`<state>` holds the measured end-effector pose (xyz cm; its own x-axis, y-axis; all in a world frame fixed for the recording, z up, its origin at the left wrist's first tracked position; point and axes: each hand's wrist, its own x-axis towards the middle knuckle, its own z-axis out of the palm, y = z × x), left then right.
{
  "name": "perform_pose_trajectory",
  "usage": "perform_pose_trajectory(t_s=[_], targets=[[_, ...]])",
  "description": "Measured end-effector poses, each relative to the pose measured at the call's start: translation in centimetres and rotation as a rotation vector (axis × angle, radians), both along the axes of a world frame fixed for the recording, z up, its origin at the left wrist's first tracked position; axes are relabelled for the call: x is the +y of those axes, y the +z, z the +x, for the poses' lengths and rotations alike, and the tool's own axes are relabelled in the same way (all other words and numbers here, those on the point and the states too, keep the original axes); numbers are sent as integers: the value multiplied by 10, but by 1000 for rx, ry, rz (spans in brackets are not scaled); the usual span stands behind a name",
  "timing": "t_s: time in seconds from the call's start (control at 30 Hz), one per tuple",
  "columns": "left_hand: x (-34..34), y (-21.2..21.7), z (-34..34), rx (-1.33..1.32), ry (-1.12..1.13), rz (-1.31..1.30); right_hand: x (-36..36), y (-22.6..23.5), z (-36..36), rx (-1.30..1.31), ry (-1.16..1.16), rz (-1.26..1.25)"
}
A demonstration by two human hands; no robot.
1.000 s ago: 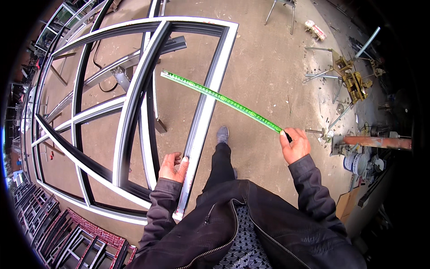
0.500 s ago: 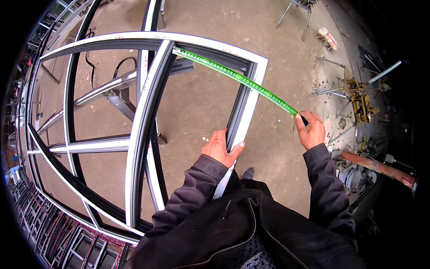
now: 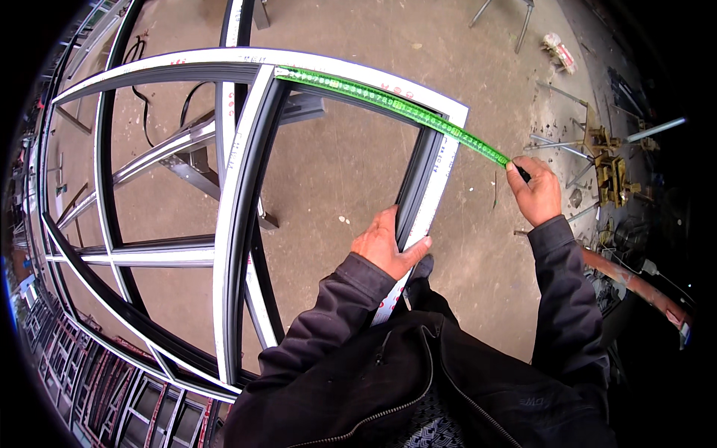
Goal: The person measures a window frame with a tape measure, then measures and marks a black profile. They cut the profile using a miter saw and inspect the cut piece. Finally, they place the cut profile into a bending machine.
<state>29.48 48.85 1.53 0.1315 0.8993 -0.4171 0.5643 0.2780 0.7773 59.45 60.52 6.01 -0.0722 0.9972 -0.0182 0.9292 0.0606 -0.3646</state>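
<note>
A large window frame with white faces and black inner profiles spreads across the left and middle of the view. My left hand is wrapped round its right-hand side bar, thumb on the white face. At the right, my right hand grips the dark end of a tape measure between thumb and fingers. The green blade is pulled out straight, along the inner edge of the frame's far bar. Its far end meets the upright divider, and the near part crosses the frame's corner. Most of the tape's body is hidden by my fingers.
Metal support legs stand under the frame. Many more frames are stacked at the lower left. To the right are yellow metal clamps, a rusty red pipe and a white-and-red bundle on the concrete floor.
My right hand has moved farther away and to the right. The tape blade has swung from a slant across the opening to lie along the far bar. My left hand still grips the side bar.
</note>
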Motion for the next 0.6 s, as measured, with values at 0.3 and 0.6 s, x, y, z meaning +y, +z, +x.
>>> perform_pose_trajectory(t_s=[0.3, 0.6], targets=[[19, -3, 10, 35, -11, -24, 18, 2, 6, -77, 20, 9], [37, -5, 20, -38, 20, 21, 12, -8, 4, -100, -24, 9]])
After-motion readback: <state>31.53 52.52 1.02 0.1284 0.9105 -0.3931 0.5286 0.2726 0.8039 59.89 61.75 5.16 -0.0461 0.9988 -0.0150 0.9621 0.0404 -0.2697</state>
